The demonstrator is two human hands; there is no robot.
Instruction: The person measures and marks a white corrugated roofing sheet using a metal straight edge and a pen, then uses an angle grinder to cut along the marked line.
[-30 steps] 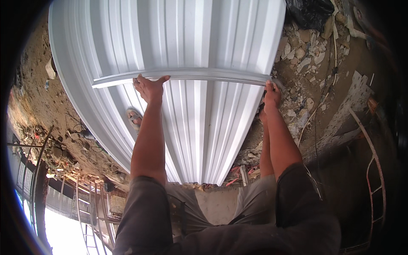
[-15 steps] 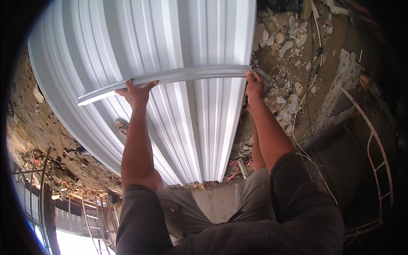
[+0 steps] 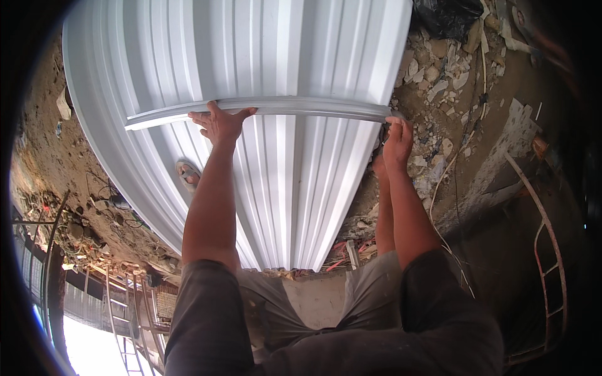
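Left grip (image 3: pixel 222 127) spread against 1 metal strip (image 3: pixel 313 108), right grip (image 3: pixel 398 141) pinching its end, white ribbed sheet (image 3: pixel 251 56) beneath

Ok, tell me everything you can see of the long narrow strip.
The strip is slim, silvery and metal-looking, with lengthwise ridges. It lies crosswise over the ribs of the white corrugated sheet, its left end short of the sheet's left edge, its right end about at the right edge. Its curve may be lens distortion. The left hand is spread against its near side; the right hand's fingertips are at its right end, grip unclear.
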